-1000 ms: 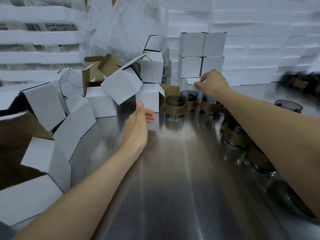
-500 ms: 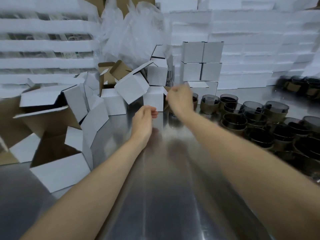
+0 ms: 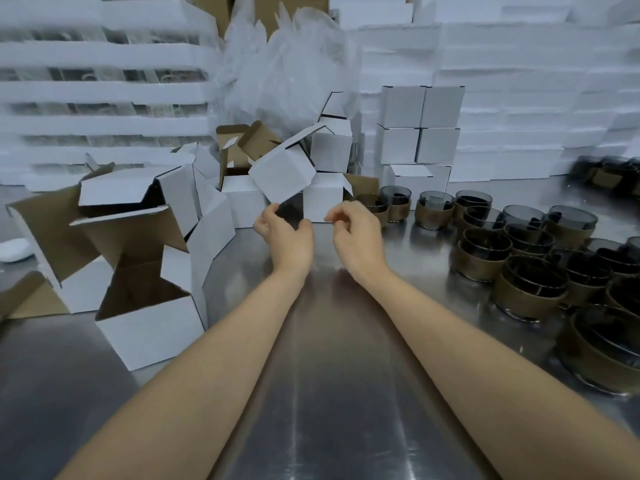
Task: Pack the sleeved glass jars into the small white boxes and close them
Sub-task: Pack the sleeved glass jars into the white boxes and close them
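No readable text, labels or numbers on the white boxes (image 3: 282, 176) or sleeved jars (image 3: 485, 252).

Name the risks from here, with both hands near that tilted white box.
1. The tilted box leans on the loose pile of open boxes. Pulling it out may tumble its neighbours onto the table.
2. The sleeved jars stand crowded close beside the right forearm. A sideways reach by the right hand could knock one over.

**Packing bench: materials and finishes.**
Table (image 3: 329, 410): brushed metal, glossy, reflective. Boxes (image 3: 149, 341): matt white cardboard outside, raw brown inside. Jars (image 3: 485, 244): smooth smoky glass with matt brown paper sleeves (image 3: 516, 301). Film (image 3: 287, 64) behind: crinkled translucent plastic.
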`<action>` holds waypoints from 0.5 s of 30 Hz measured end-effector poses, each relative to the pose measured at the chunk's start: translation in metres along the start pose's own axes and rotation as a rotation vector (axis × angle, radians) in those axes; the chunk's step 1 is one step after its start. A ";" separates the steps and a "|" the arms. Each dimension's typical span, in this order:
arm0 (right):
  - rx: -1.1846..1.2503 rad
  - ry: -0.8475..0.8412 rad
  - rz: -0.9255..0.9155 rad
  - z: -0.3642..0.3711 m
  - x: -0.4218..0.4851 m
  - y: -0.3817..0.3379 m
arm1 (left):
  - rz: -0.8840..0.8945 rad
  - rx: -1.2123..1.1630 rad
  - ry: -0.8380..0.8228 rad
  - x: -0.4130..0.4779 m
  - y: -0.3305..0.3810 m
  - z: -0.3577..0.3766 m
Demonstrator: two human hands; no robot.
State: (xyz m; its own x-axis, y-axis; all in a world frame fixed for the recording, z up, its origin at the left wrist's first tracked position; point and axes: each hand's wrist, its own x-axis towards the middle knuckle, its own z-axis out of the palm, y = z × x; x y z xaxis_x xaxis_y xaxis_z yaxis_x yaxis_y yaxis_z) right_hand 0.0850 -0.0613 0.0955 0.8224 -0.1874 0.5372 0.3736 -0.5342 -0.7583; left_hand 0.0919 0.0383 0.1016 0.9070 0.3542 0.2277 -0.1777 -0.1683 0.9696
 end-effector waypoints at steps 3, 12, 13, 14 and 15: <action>-0.082 0.017 -0.060 0.014 0.011 0.003 | -0.056 -0.029 0.010 0.002 -0.001 0.001; -0.437 0.178 -0.167 0.058 0.056 0.006 | -0.031 -0.052 0.016 0.006 -0.006 0.005; -0.463 0.158 -0.167 0.060 0.060 0.009 | -0.027 -0.056 0.017 0.006 -0.006 0.005; -0.473 0.131 -0.182 0.062 0.063 0.011 | -0.026 -0.059 0.022 0.006 -0.006 0.005; -0.461 0.101 -0.208 0.064 0.065 0.012 | -0.028 -0.062 0.031 0.007 -0.006 0.006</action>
State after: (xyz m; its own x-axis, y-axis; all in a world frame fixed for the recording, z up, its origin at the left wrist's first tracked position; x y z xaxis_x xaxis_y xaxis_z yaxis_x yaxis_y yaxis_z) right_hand 0.1706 -0.0273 0.0973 0.6968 -0.1053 0.7095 0.2779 -0.8723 -0.4024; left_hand 0.1016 0.0365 0.0967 0.8999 0.3866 0.2017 -0.1761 -0.1008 0.9792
